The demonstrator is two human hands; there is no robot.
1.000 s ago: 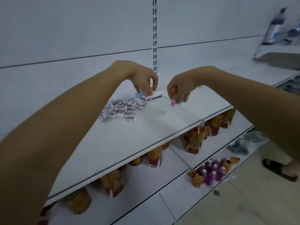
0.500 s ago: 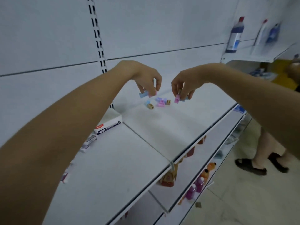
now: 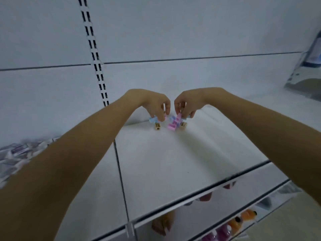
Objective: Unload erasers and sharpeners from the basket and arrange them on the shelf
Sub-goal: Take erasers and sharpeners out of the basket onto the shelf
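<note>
My left hand (image 3: pixel 156 106) pinches a blue sharpener (image 3: pixel 152 119) at the fingertips (image 3: pixel 161 116); my right hand (image 3: pixel 188 104) pinches a pink sharpener (image 3: pixel 178 116). Both hover just above the back of the shelf (image 3: pixel 173 162). The pile of sharpeners (image 3: pixel 173 125) lies below and between them, nearer the right hand. The blue sharpener's long axis runs roughly left to right; the pink sharpener stands tilted. Which way either opening points I cannot tell.

Ahead of you stands a white back panel (image 3: pixel 173 32) split by a slotted upright (image 3: pixel 94 54), and low at your right orange bottles (image 3: pixel 243 218) sit beside pink bottles (image 3: pixel 220 231).
</note>
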